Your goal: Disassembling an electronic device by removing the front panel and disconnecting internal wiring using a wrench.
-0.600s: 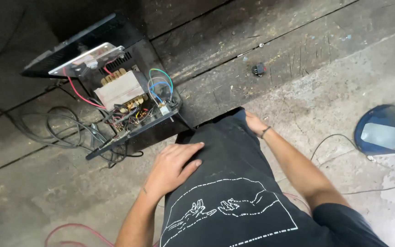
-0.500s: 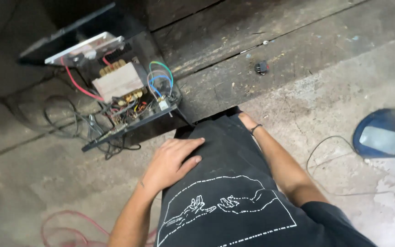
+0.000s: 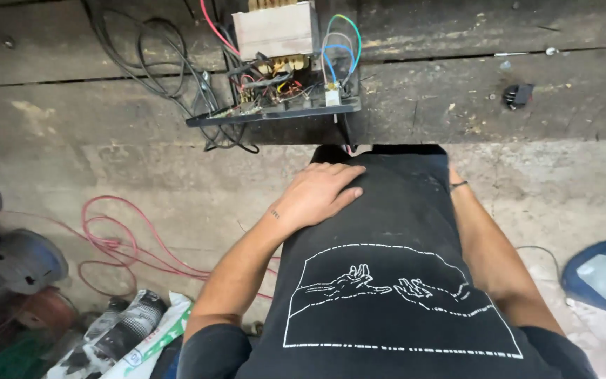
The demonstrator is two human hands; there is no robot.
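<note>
Shifted left hand (image 3: 317,195) presses shirt (image 3: 387,281).

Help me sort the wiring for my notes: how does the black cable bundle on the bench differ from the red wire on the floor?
The black cable bundle lies on the wooden bench, beside the opened electrical unit and seemingly running into it; the red wire lies on the concrete floor, left of the person's left hand. The black cable bundle is several dark strands tangled close together; the red wire is thin, in wide, open loops. Both lie loose and untouched.
</note>
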